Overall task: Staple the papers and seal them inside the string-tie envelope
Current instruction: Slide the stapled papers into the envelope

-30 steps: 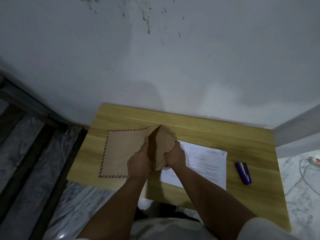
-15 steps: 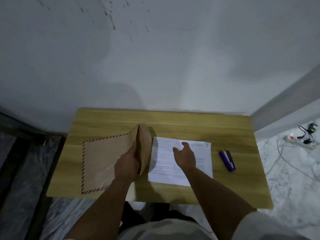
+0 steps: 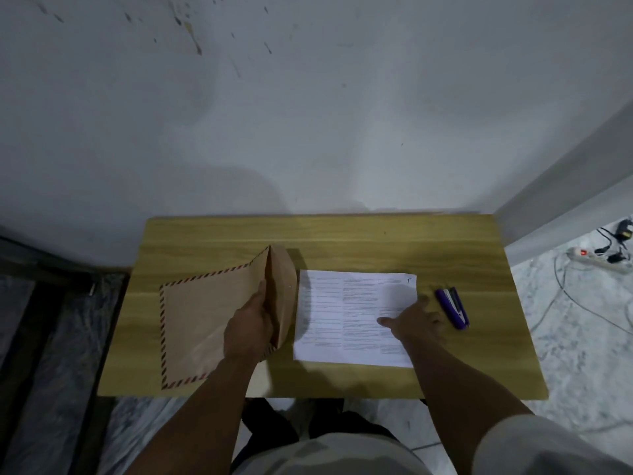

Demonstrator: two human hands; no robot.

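A wooden tabletop (image 3: 376,241) stands against a stained white wall (image 3: 308,114), its far strip bare. The brown envelope (image 3: 205,320), striped at its edges, lies on the left, long axis across the tabletop, mouth facing right; the left hand (image 3: 248,332) pinches its raised flap. The papers (image 3: 342,317) lie beside it, right hand (image 3: 416,320) flat, fingers spread, on their right edge, near a purple stapler (image 3: 452,308).

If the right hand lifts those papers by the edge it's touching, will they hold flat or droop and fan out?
Probably droop: the papers look like thin printed sheets lying flat on the table. They may fan apart, since no staple is visible. The right hand rests open on one edge only, so the far side would likely sag.
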